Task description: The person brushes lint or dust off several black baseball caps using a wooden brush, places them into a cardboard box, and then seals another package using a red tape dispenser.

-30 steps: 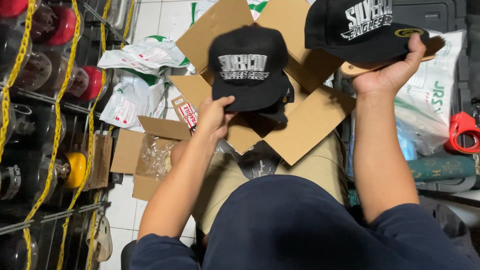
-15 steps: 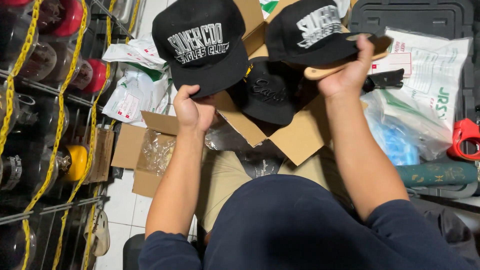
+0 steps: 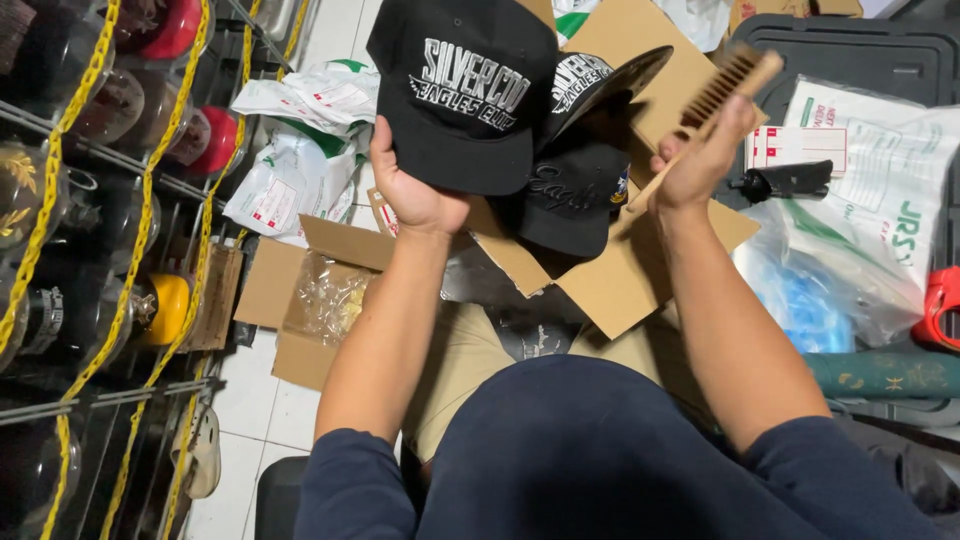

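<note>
Left hand (image 3: 415, 195) gripping black cap (image 3: 465, 90), right hand (image 3: 695, 165) gripping wooden brush (image 3: 715, 100)

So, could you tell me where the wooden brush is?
Upper right of the head view: the wooden brush is held in the right hand, beside the black caps.

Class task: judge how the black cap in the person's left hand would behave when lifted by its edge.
The black cap probably stays stiff: its front panel stands smooth above the left hand. It seems light, since that hand alone holds it up. Its flat brim suggests it would not roll.
</note>
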